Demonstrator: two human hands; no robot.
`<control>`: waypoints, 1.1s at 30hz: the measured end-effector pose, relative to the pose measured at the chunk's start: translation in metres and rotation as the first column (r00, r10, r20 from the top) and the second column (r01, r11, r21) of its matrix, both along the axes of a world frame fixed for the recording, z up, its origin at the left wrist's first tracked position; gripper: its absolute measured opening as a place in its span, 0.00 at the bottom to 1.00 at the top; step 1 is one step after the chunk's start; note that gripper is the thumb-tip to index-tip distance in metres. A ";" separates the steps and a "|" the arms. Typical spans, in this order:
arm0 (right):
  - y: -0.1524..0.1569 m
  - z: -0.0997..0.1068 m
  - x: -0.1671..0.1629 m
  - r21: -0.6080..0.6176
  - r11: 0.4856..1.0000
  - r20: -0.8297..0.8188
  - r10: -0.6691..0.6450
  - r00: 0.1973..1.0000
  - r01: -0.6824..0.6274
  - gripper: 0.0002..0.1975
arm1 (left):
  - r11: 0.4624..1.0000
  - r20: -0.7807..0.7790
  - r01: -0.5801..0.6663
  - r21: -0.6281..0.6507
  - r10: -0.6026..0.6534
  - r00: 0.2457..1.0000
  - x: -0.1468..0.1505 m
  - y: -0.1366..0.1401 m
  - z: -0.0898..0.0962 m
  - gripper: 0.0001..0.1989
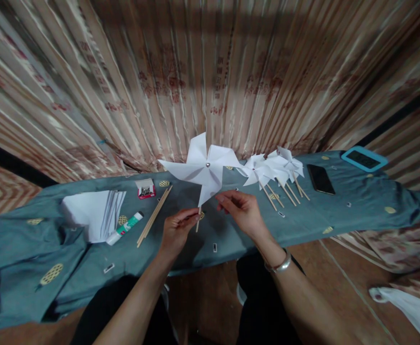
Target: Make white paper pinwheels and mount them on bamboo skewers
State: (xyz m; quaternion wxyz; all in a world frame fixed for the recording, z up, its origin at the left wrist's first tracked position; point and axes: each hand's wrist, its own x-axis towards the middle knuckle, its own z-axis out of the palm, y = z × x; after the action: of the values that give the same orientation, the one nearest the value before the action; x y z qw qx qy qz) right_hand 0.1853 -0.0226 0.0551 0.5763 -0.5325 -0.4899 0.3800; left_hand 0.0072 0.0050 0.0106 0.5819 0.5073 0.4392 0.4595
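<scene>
A white paper pinwheel (pixel 215 176) with a small shiny pin at its centre stands upright on a thin wooden stick (pixel 197 225). My left hand (pixel 179 227) is closed on that stick just below the paper blades. Beside the lowest blade, my right hand (pixel 240 211) hovers with its fingers loosely bent and apart, nothing visible in them. To the right lie several finished white pinwheels (pixel 262 170) on sticks, partly overlapping. Left of my left hand are loose wooden sticks (pixel 154 218) and a small red-and-white box (pixel 145 190) of metal pins.
A stack of white paper sheets (pixel 87 211) and a green-and-white glue stick (pixel 125 228) lie on the left. At the right are a black phone (pixel 320 179) and a blue-framed device (pixel 364 159). A grey-green cloth (pixel 231 244) covers the narrow table; a pleated curtain (pixel 195 72) hangs behind.
</scene>
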 end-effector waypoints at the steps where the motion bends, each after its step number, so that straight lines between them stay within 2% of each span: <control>1: -0.002 0.003 0.006 0.039 0.996 0.027 -0.083 0.996 0.082 0.12 | 1.000 0.000 0.002 0.001 -0.002 1.000 -0.001 0.000 0.000 0.12; 2: -0.004 0.006 0.014 0.081 0.982 0.045 -0.177 0.983 0.173 0.11 | 1.000 0.002 0.005 0.002 -0.005 1.000 -0.001 0.000 0.001 0.12; 4: -0.004 0.011 0.030 0.199 0.920 0.048 -0.353 0.934 0.338 0.10 | 1.000 -0.003 0.017 0.003 -0.017 1.000 -0.002 -0.001 0.001 0.11; 6: -0.001 0.013 0.045 0.294 0.858 0.068 -0.460 0.886 0.422 0.12 | 1.000 -0.016 0.030 0.005 -0.030 0.999 -0.003 -0.001 0.001 0.11; 8: 0.005 0.012 0.056 0.335 0.834 0.126 -0.502 0.856 0.439 0.14 | 0.999 -0.032 0.044 0.001 -0.044 0.999 -0.003 -0.001 -0.001 0.12; 11: 0.017 0.008 0.064 0.322 0.868 0.148 -0.441 0.885 0.379 0.15 | 0.998 -0.044 0.066 -0.018 -0.067 0.997 -0.002 -0.001 -0.003 0.12; 15: 0.026 0.005 0.065 0.257 0.907 0.060 -0.358 0.932 0.333 0.14 | 0.996 -0.051 0.082 -0.029 -0.084 0.995 -0.001 -0.002 -0.002 0.13; 22: 0.021 0.001 0.061 0.188 0.934 0.024 -0.315 0.949 0.305 0.14 | 0.997 -0.047 0.056 -0.046 -0.058 0.997 0.000 -0.003 0.003 0.12; 33: 0.014 0.001 0.052 0.092 0.957 -0.093 -0.266 0.960 0.274 0.14 | 0.998 -0.041 0.053 -0.022 -0.054 0.998 -0.001 -0.002 0.002 0.12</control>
State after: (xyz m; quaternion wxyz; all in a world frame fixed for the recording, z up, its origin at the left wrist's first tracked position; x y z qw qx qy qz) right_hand 0.2368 -0.0083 0.0558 0.6687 -0.5480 -0.4084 0.2927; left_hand 0.0060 0.0034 0.0124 0.5900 0.5222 0.4421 0.4287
